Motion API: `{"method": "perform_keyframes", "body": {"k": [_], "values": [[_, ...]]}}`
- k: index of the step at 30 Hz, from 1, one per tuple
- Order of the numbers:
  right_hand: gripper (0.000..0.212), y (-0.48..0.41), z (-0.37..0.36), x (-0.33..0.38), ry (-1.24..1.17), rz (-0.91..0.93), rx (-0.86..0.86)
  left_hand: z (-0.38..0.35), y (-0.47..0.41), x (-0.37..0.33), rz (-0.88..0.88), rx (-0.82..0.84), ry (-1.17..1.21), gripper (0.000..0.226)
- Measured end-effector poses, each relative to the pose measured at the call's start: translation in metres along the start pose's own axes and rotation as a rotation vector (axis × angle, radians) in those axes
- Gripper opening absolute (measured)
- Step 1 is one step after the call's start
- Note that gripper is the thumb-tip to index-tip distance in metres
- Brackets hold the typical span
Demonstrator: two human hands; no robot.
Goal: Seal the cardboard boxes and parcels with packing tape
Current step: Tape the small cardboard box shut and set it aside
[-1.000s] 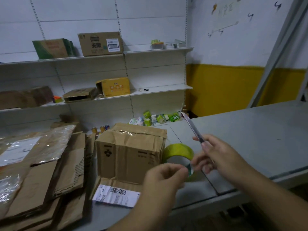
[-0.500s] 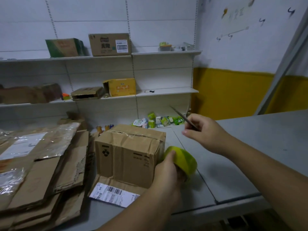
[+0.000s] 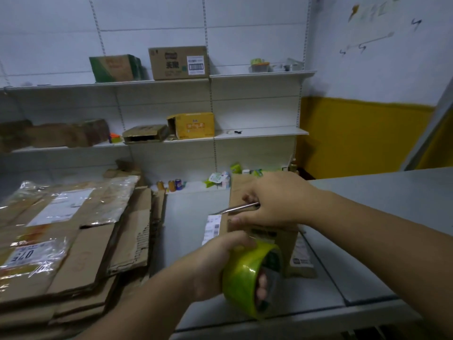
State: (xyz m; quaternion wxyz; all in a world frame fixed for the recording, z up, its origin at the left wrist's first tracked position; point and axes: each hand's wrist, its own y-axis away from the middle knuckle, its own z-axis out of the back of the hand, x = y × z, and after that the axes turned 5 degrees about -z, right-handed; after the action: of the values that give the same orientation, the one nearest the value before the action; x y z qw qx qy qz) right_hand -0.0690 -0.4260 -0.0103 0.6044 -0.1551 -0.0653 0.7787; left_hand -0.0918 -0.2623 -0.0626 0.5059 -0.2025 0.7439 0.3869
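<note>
A brown cardboard box (image 3: 290,242) stands on the grey table (image 3: 392,204), largely hidden behind my hands. A white shipping label (image 3: 212,229) shows at its left side. My right hand (image 3: 274,202) rests on top of the box and grips a thin metal blade (image 3: 235,208) that points left. In front of the box, my left hand (image 3: 213,263) holds a yellow-green roll of packing tape (image 3: 247,278), with fingers through its core. The roll is near the box's front face; whether they touch I cannot tell.
A stack of flattened cardboard and plastic-wrapped parcels (image 3: 81,241) fills the table's left side. Wall shelves behind carry boxes (image 3: 179,62). Small cans (image 3: 171,185) and packets stand at the table's back edge. The table's front edge (image 3: 306,317) runs close below the tape.
My right hand came down and left onto the box top, and the blade now points left instead of up. My left hand drew the tape roll lower, in front of the box.
</note>
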Motion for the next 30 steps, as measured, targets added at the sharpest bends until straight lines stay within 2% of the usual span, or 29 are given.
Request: {"method": "perform_keyframes", "body": {"k": [3, 5, 7, 11, 14, 15, 17, 19, 22, 27, 30], "values": [[0.053, 0.006, 0.001, 0.011, 0.003, -0.083, -0.049, 0.011, 0.013, -0.009, 0.018, 0.101, 0.01, 0.048], [0.051, 0.007, -0.005, 0.015, -0.014, -0.128, -0.054, 0.022, 0.016, -0.012, -0.029, 0.015, -0.034, 0.041], [0.039, 0.004, -0.016, 0.017, -0.081, -0.14, -0.067, 0.028, 0.017, -0.012, -0.064, -0.068, -0.116, 0.035], [0.029, 0.004, -0.021, 0.008, -0.287, -0.17, -0.029, 0.022, 0.018, -0.005, -0.081, -0.102, -0.146, 0.031], [0.025, 0.023, -0.002, -0.003, -0.395, -0.191, -0.156, 0.021, 0.015, -0.002, -0.088, -0.091, -0.115, 0.033], [0.022, 0.034, 0.005, -0.004, -0.407, -0.171, -0.148, 0.022, 0.014, -0.001, -0.089, -0.084, -0.107, 0.035], [0.015, 0.057, 0.017, 0.005, -0.357, -0.12, -0.024, 0.022, 0.011, 0.0, -0.099, -0.085, -0.092, 0.035], [0.027, 0.073, 0.021, 0.018, -0.238, -0.077, 0.104, 0.021, 0.01, 0.001, -0.107, -0.088, -0.098, 0.032], [0.05, 0.075, 0.017, 0.026, -0.087, -0.041, 0.174, 0.02, 0.008, 0.001, -0.125, -0.1, -0.124, 0.03], [0.061, 0.071, 0.002, 0.029, 0.028, -0.039, 0.142, 0.017, 0.012, 0.002, -0.148, -0.121, -0.12, 0.03], [0.064, 0.067, 0.001, 0.036, 0.162, -0.029, 0.202, 0.017, 0.01, 0.001, -0.143, -0.121, -0.124, 0.031]]}}
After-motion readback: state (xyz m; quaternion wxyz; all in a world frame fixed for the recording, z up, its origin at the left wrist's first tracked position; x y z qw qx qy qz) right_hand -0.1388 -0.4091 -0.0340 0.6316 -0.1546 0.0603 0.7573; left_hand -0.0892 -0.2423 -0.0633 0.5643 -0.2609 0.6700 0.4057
